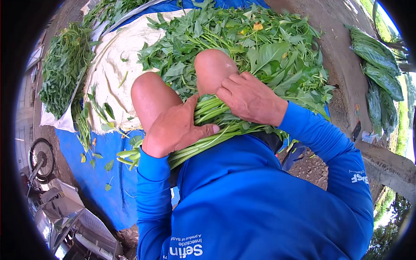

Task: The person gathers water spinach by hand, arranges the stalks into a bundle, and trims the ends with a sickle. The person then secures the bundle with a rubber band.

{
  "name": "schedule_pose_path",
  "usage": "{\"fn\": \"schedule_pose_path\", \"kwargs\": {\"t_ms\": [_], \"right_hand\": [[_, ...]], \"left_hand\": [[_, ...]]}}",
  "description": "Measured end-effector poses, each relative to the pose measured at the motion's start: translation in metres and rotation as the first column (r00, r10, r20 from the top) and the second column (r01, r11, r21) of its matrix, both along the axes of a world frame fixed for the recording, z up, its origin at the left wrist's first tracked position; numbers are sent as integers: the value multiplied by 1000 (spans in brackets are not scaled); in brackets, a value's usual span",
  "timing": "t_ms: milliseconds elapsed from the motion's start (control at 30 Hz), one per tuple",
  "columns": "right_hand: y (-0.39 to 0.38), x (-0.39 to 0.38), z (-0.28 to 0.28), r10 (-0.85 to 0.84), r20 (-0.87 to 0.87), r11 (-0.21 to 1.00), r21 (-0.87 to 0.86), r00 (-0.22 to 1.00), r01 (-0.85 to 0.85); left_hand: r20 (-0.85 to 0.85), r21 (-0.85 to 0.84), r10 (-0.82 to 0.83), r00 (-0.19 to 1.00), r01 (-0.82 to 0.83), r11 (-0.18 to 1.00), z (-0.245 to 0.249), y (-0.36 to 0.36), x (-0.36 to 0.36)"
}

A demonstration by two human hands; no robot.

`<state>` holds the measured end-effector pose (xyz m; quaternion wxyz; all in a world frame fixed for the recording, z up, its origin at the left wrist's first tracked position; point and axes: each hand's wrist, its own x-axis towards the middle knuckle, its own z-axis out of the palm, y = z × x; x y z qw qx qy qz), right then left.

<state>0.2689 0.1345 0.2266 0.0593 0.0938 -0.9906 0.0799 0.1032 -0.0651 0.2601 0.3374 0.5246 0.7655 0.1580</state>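
Across my lap lies a bundle of long green stems (212, 139), with cut ends at the left and leaves toward the right. My left hand (175, 127) is wrapped round the stems, its thumb lying over them. At the bundle's upper right, my right hand (251, 97) is closed with curled fingers on stems and leaves beside my knee. A broad heap of loose leafy greens (182, 54) spreads beyond my knees. The undersides of both hands are hidden.
A pale sheet (117, 78) lies over a blue tarp (93, 173). Another greens pile (67, 69) stands at the left. Wrapped green bundles (375, 56) lie at the far right. A wheel (42, 161) and a motorbike (82, 225) are at the lower left.
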Motion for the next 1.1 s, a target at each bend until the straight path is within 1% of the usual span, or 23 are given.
{"fn": "schedule_pose_path", "kwargs": {"t_ms": [67, 133, 167, 200, 267, 300, 333, 367, 400, 433, 500, 533, 633, 667, 700, 767, 800, 867, 900, 933, 967, 1067, 1100], "right_hand": [[5, 1, 3, 7, 24, 996, -93, 1000, -5], [29, 5, 14, 71, 127, 985, -166, 989, -49], [36, 8, 22, 78, 249, 976, -215, 965, -23], [42, 9, 33, 82, 366, 967, -253, 927, 15], [25, 12, 33, -87, 295, 992, 108, 951, 58], [20, 13, 33, -158, 238, 954, 287, 958, 86], [25, 19, 18, -127, 126, 962, 256, 984, 91], [34, 31, -8, -98, 14, 970, 227, 995, 92], [39, 32, -8, -68, -97, 976, 200, 993, 87], [48, 36, -4, -105, -90, 974, 193, 990, 121], [61, 45, 11, -194, -76, 964, 167, 978, 205], [70, 47, 14, -197, -92, 969, 136, 976, 208], [90, 61, 27, -227, 22, 946, 242, 974, 215], [93, 64, 25, -230, 25, 944, 251, 973, 216], [91, 66, 24, -257, 46, 944, 224, 965, 241], [84, 68, 21, -298, 90, 945, 169, 950, 281], [81, 71, 10, -304, -27, 940, 156, 952, 304], [73, 88, -31, -313, -248, 930, 115, 917, 349], [70, 98, -53, -325, -288, 927, 90, 901, 364], [71, 106, -77, -336, -339, 922, 70, 879, 380], [72, 111, -92, -349, -390, 917, 44, 852, 396], [97, 125, -96, -644, -263, 748, -21, 718, 663], [107, 130, -77, -722, -260, 632, 132, 642, 764]], "left_hand": [[-47, -50, 22, 999, -25, 998, -9, 14, 8], [9, -38, 10, 1000, -9, 999, -22, 15, 6], [39, -36, -3, 999, 5, 999, -26, 16, 3], [55, 31, 13, 998, -14, 999, -26, 13, 3], [-38, 41, 10, 999, -9, 999, -20, 12, 9], [-86, 49, 12, 996, -8, 999, -17, 11, 11], [-164, 84, 37, 986, -24, 996, -20, 7, 17], [-161, 59, 54, 985, -45, 997, -18, 6, 21], [-157, 35, 72, 985, -68, 997, -13, 7, 24], [-155, 10, 90, 984, -89, 996, -11, 10, 26], [-158, 33, 101, 982, -97, 995, -15, 8, 25], [-154, 46, 108, 982, -102, 994, -18, 8, 23], [-170, 77, 105, 980, -93, 993, -23, 8, 21], [-182, 102, 100, 978, -82, 991, -25, 8, 22], [-192, 127, 96, 977, -72, 989, -26, 7, 23], [-113, 117, 79, 990, -66, 991, -17, 8, 21], [-75, 106, 74, 994, -66, 992, -10, 6, 19], [-57, 228, -23, 998, 35, 973, 0, -16, 18], [-50, 294, -74, 996, 85, 952, 3, -30, 22], [-35, 196, -82, 996, 87, 977, -1, -43, 27], [-58, 201, -54, 997, 64, 978, -6, -47, 31], [-83, 167, 3, 997, 11, 986, -6, -54, 40], [-81, 152, -7, 997, 20, 988, -4, -54, 40]]}}
